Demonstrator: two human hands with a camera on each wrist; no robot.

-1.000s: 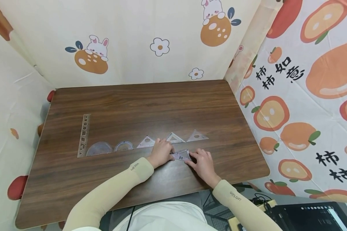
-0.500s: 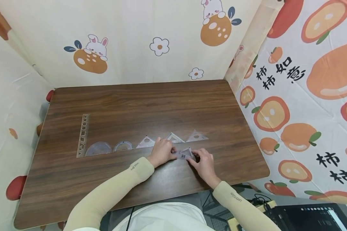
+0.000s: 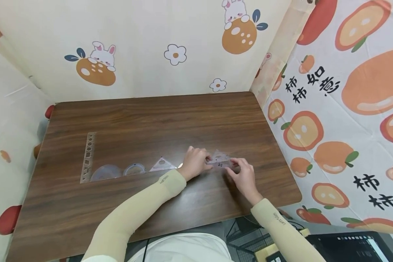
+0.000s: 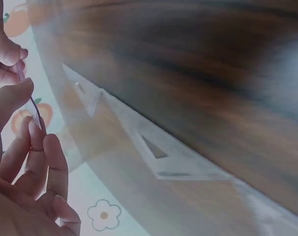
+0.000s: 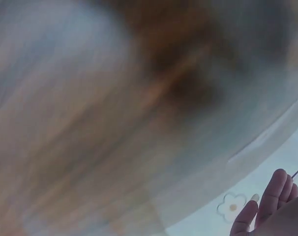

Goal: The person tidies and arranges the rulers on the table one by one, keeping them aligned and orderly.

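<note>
Both hands pinch a thin, clear plastic piece with dark marks (image 3: 220, 165), held above the table; its exact kind is unclear. My left hand (image 3: 195, 163) has its left end and my right hand (image 3: 243, 176) its right end. In the left wrist view the piece (image 4: 42, 122) is edge-on and slightly curved between thumb and fingers. Behind it in the head view is a clear set square (image 3: 220, 155), partly covered. Another set square (image 4: 154, 147) lies in the middle of the left wrist view. To the left of my left hand rests a third set square (image 3: 162, 164).
A protractor (image 3: 134, 169), a semicircular clear piece (image 3: 106, 172) and an upright stencil ruler (image 3: 88, 157) continue the row leftward on the wooden table (image 3: 157, 123). A dark screen device (image 3: 347, 245) stands below the table's right front. Printed cloth hangs around.
Both hands have carried the clear piece away from the body and slightly right, up to the rightmost set square. The head view has shifted slightly.
</note>
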